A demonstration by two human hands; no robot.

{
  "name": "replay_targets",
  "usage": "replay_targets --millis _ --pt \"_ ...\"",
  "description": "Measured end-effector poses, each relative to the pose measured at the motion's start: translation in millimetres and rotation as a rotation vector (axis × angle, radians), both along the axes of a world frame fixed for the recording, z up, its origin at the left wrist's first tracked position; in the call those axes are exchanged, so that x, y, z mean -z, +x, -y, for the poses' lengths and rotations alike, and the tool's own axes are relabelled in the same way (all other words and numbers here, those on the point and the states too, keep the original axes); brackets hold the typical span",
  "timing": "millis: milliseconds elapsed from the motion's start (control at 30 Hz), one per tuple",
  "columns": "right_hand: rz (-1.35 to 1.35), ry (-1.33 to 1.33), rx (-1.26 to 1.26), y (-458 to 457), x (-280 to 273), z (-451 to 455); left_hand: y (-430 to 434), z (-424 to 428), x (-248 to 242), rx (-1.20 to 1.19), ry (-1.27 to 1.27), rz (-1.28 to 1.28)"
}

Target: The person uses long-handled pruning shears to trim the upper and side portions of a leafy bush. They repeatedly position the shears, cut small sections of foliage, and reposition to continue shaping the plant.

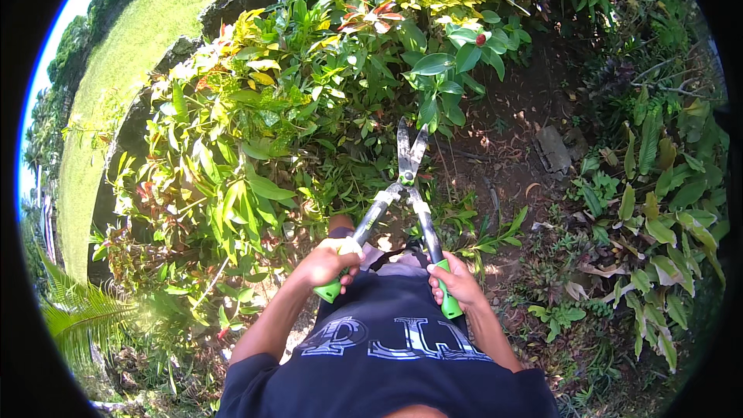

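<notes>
My left hand point(329, 265) grips one green handle of a pair of hedge shears point(408, 176), and my right hand point(457, 283) grips the other. The handles are spread, and the two stained metal blades stand apart in a narrow V, pointing away from me. Their tips reach the lower edge of a leafy shrub point(436, 84) with broad green leaves and a red flower bud point(480, 40). Left of the shears grow dense bushes point(232, 145) with green and yellow leaves. Whether any stem lies between the blades, I cannot tell.
A low stone wall point(129, 128) curves behind the bushes, with a grass field point(122, 58) beyond. Brown soil point(516, 104) with dry leaves and a broken block point(552, 150) lies to the right. Broad-leaved plants point(662, 226) grow at far right, and a palm frond point(84, 313) spreads at lower left.
</notes>
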State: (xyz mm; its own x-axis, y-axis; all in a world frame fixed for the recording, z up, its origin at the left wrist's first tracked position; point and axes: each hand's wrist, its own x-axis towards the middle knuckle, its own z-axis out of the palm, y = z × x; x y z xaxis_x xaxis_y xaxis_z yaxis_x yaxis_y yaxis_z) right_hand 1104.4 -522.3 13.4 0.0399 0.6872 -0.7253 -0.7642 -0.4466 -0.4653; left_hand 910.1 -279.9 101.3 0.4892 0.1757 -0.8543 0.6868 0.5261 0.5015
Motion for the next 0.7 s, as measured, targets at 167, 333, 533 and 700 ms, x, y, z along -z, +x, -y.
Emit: replay_targets --millis 167,333,533,700 --pt "0.145 0.149 -0.096 46.8 -17.9 -32.4 11.1 2.0 -16.1 -0.051 0.226 0.054" --pt "0.246 0.25 -0.178 91.0 -42.5 -96.0 26.7 -35.1 -30.3 -0.171 0.356 0.222" --pt "0.373 0.332 -0.264 158.1 -77.5 -184.8 59.6 -132.7 -33.5 -0.204 0.234 0.4" --pt "0.409 0.232 -0.289 203.8 -78.8 -269.6 104.6 -227.4 -1.1 -0.163 0.256 0.432"
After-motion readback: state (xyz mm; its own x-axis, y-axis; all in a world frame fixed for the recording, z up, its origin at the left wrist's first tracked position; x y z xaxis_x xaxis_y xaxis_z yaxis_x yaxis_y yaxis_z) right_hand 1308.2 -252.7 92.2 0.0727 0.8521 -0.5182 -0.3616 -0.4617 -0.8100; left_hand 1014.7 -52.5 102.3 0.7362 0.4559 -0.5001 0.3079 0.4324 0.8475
